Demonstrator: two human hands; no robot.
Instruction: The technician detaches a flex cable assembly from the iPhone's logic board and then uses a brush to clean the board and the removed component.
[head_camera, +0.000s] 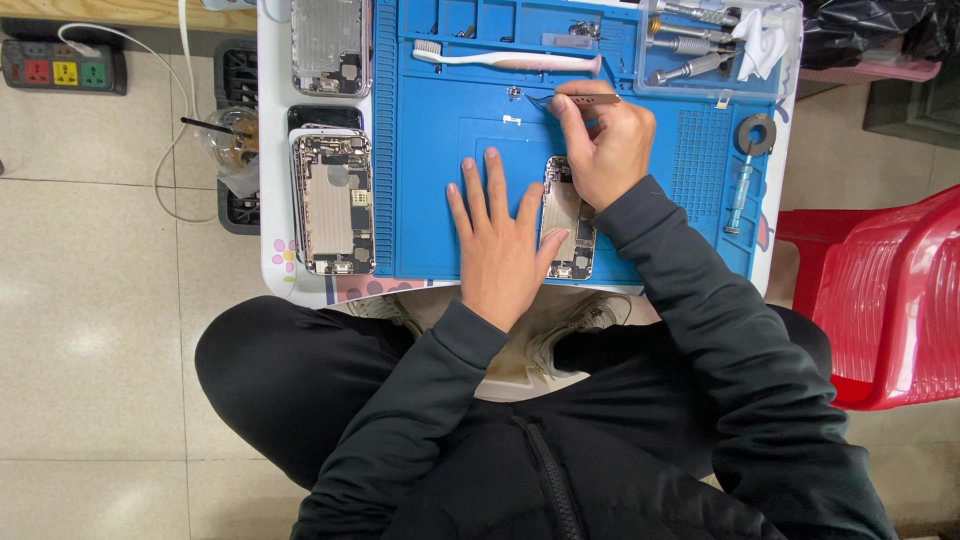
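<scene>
My left hand (500, 245) lies flat on the blue repair mat (430, 150), its thumb resting against an opened phone body (563, 212). My right hand (603, 140) is closed on metal tweezers (570, 99), whose tips point left toward small metal parts (513, 95) on the mat. The right hand covers the upper right side of the phone body.
A pink-and-white toothbrush (500, 60) lies along the mat's top. Screwdrivers (690, 45) and a white cloth (762, 40) sit in a clear tray at top right. Two more opened phone bodies (332, 200) lie left of the mat. A red plastic chair (890, 300) stands right; a power strip (62, 68) left.
</scene>
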